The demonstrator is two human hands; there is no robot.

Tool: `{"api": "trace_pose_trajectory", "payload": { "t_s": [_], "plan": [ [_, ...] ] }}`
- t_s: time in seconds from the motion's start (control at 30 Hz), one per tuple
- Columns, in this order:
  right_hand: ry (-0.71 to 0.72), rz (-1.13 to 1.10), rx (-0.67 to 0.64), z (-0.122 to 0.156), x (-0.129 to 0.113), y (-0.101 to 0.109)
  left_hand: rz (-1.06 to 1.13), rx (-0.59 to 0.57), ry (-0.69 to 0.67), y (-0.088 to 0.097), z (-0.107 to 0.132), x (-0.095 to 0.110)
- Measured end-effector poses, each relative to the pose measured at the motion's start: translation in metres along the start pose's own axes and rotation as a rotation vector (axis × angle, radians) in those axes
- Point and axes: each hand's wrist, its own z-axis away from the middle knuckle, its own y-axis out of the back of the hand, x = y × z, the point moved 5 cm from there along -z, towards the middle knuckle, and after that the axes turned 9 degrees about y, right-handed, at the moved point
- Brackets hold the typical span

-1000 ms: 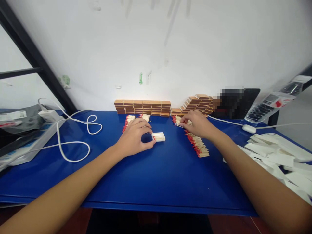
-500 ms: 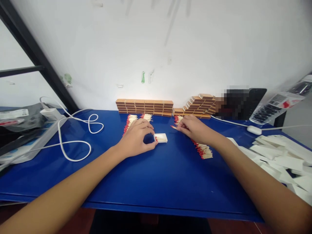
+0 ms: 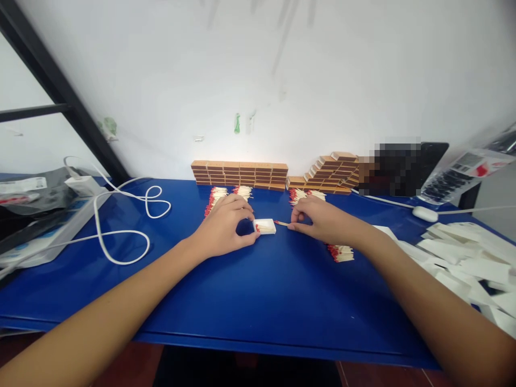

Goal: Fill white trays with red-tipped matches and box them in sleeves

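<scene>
On the blue table lies a small white matchbox tray (image 3: pixel 269 222) with a few red-tipped matches (image 3: pixel 263 228) inside. My left hand (image 3: pixel 228 226) grips the tray's left end between thumb and fingers. Just to the right, my right hand (image 3: pixel 312 217) pinches a match (image 3: pixel 281 222), its red head pointing at the tray. Rows of matches (image 3: pixel 216 194) lie partly hidden behind my left hand. More matches (image 3: pixel 297 194) sit behind my right hand, and another pile (image 3: pixel 342 253) shows below its wrist.
Against the wall stand stacked brown matchboxes (image 3: pixel 239 174) and a stepped stack (image 3: pixel 332 172). Many loose white trays (image 3: pixel 467 263) cover the right side, near a plastic bottle (image 3: pixel 455 174). A white cable (image 3: pixel 147 244) loops across the left, beside a power strip (image 3: pixel 48 231).
My right hand has come away from the back match pile, moving slightly nearer the tray with a match in its fingers. My left hand stays on the tray.
</scene>
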Motion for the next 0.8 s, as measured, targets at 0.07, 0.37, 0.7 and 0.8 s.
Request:
{"api": "trace_pose_trajectory", "payload": {
  "t_s": [0.07,0.37,0.7,0.8],
  "plan": [
    [0.0,-0.016,-0.026,0.001,0.002,-0.002,-0.001,-0.006,0.0,-0.001,0.0,0.0],
    [0.019,-0.039,-0.031,0.001,-0.005,0.0,0.005,-0.001,-0.005,0.0,0.0,-0.002],
    [0.047,-0.091,0.048,0.001,-0.017,0.015,0.012,0.003,-0.018,-0.001,0.0,-0.001],
    [0.086,-0.124,0.069,0.0,-0.027,0.01,0.023,0.017,-0.032,-0.002,0.001,0.0]
  ]
}}
